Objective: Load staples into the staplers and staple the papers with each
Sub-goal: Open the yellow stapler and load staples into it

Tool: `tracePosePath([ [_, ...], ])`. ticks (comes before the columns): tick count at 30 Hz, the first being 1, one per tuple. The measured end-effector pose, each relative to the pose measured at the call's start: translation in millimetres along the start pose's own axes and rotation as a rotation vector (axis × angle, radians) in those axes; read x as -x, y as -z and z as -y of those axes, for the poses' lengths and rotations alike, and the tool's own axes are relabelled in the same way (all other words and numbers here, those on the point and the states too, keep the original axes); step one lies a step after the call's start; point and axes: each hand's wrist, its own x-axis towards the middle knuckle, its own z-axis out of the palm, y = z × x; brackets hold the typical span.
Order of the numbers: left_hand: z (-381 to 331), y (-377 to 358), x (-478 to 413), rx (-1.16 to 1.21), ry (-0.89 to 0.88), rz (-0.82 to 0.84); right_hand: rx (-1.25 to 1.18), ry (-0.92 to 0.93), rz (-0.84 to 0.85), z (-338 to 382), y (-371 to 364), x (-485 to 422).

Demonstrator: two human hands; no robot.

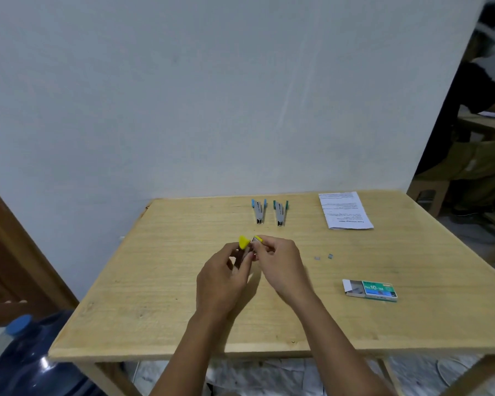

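Observation:
A yellow stapler is held above the middle of the wooden table. My left hand grips its body from below. My right hand pinches its top end, where a yellow tip shows. Whether a staple strip sits between the right fingers is hidden. A blue stapler and a green stapler lie side by side at the back of the table, both spread wide. An open staple box lies to the right. Two short staple strips rest between the box and my hands. Printed papers lie at the back right.
A white wall stands right behind the table. A blue water jug sits on the floor at the lower left. A seated person is at another table to the far right, beside a wooden stool.

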Motion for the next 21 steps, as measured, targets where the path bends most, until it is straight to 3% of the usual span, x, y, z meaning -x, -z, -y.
tracePosePath([
  [6,-8.3,5.0,7.8,0.094,-0.155,0.022,0.024,0.056,-0.06,7.2,8.3,18.0],
  [10,-26.4,4.6,24.9,0.252,-0.122,0.04,-0.042,0.047,-0.104,3.2,11.1,29.8],
  [13,-42.9,4.6,37.1,0.343,-0.061,-0.032,-0.235,-0.107,-0.191,-1.2,23.5,31.4],
  [16,-65.9,9.0,50.0,0.44,-0.06,-0.096,-0.476,-0.238,-0.169,-1.2,44.1,35.7],
  [19,-80.9,13.1,62.8,0.659,0.1,-0.046,-0.656,-0.293,-0.162,0.9,59.5,37.8],
  [21,-86.9,19.8,69.7,0.984,0.346,0.043,-0.735,-0.31,-0.155,0.5,70.3,38.1],
])
